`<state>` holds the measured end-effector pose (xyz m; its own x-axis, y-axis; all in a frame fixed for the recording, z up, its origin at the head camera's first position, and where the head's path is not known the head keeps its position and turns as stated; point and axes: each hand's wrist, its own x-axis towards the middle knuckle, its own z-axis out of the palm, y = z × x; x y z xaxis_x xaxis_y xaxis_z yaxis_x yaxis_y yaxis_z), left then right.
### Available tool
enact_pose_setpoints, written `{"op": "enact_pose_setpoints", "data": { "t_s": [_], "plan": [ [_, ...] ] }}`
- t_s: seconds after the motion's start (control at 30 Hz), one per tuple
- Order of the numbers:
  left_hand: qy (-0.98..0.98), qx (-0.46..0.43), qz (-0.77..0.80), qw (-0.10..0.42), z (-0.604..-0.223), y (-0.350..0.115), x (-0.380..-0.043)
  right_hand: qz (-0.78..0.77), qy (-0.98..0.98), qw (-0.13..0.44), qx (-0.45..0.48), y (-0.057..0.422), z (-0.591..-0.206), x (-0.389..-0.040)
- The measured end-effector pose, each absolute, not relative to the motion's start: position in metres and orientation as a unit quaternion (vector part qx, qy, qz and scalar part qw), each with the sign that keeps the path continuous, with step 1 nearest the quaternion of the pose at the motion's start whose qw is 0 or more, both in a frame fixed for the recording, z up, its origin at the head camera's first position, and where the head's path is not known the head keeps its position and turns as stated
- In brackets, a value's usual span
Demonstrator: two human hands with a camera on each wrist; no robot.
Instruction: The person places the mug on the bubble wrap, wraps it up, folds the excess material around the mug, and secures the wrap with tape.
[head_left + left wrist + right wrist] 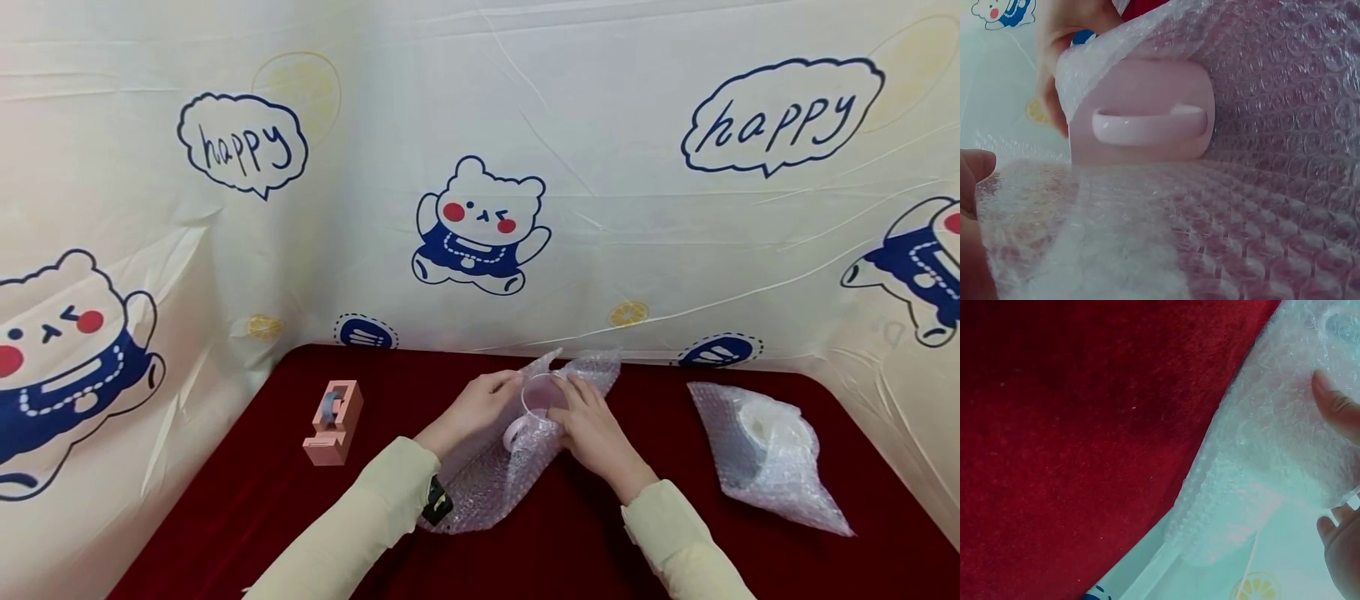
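A pale pink mug stands partly wrapped in a sheet of bubble wrap, its round mouth uncovered. Its handle shows inside the wrap in the left wrist view. My left hand pinches the wrap's edge beside the mug's rim, on the left. From the right, my right hand grips the mug through the plastic, fingers at the rim and thumb pressing the wrapped side. The mug's base is hidden by the wrap.
A pink tape dispenser with a bluish roll stands at the left on the red tablecloth. Over on the right lies another bubble-wrapped bundle with something white inside. A printed white curtain rises behind the table.
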<state>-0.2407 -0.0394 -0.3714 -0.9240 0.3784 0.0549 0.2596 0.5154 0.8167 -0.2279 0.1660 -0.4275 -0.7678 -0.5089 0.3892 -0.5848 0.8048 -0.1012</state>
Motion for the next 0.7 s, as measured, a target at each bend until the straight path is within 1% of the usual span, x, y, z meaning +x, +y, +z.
{"op": "enact_pose_setpoints", "data": {
  "t_s": [0.2, 0.47, 0.7],
  "plan": [
    [0.868, 0.194, 0.451, 0.076, -0.372, -0.032, -0.238, 0.119, -0.93, 0.174, 0.3, 0.169, -0.427, -0.228],
    [0.891, 0.216, 0.39, 0.091, -0.373, -0.028, -0.235, 0.132, -0.936, 0.15, 0.289, 0.17, -0.428, -0.224],
    [0.909, 0.24, 0.33, 0.08, -0.376, -0.027, -0.234, 0.13, -0.931, 0.181, 0.289, 0.166, -0.434, -0.224]
  ]
}}
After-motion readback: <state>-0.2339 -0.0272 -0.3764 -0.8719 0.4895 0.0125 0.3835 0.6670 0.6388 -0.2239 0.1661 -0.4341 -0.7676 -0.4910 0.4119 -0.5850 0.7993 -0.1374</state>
